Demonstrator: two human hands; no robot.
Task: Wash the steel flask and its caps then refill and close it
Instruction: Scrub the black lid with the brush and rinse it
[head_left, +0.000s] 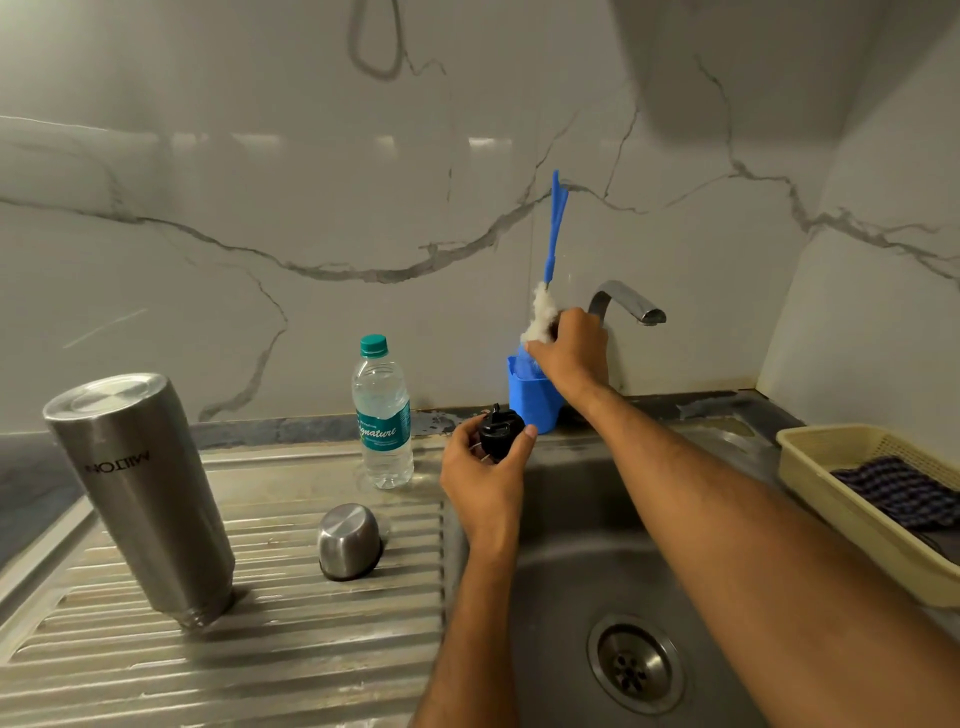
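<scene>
The steel flask (143, 493) stands upside down on the ribbed drainboard (291, 639) at the left. Its steel outer cap (347, 540) rests mouth down to the right of it. My left hand (485, 470) holds the black inner cap (500, 432) over the sink's left edge. My right hand (571, 356) reaches into the blue holder (532, 400) by the wall and grips the white bristle end of a bottle brush, whose blue handle (555, 228) points up. A clear plastic water bottle (383, 413) with a teal lid stands behind the drainboard.
The steel sink basin (587, 525) with its drain (635, 662) lies below my arms. A steel tap (631, 301) juts from the marble wall behind my right hand. A cream plastic basket (831, 470) holding a dark checked cloth sits at the right.
</scene>
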